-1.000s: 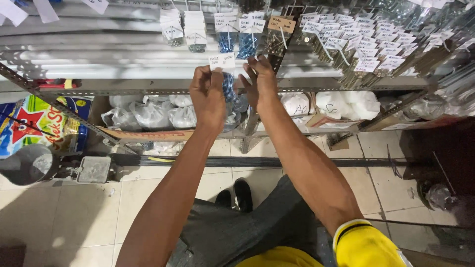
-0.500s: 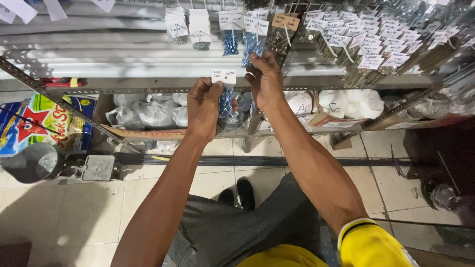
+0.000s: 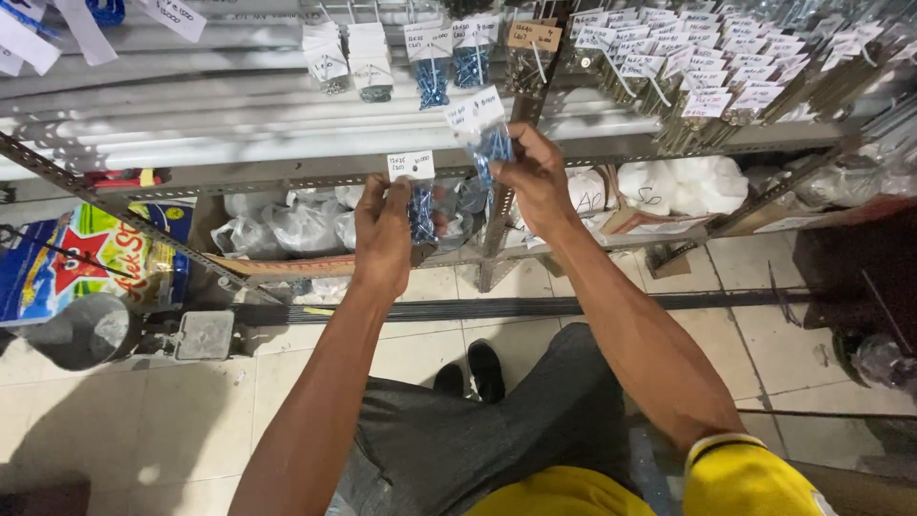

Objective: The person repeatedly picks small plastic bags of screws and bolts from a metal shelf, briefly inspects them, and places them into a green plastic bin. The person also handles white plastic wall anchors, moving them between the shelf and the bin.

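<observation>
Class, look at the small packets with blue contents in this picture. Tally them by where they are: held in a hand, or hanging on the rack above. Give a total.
Held in the left hand: 1 packet
Held in the right hand: 1 packet
Hanging on the rack above: 2 packets
Total: 4

Clear packet of blue screws (image 3: 421,212) with a white paper tag, pinched in the left hand (image 3: 382,239). Second clear packet of blue screws (image 3: 489,143), white-tagged, in the right hand (image 3: 535,177). Grey metal shelf rail (image 3: 239,177) behind both. Below the rail, translucent white bags (image 3: 287,225). Left of the rail, blue-and-yellow sack with a red star (image 3: 86,253). Yellow sleeve with a dark cuff band (image 3: 740,473).
</observation>
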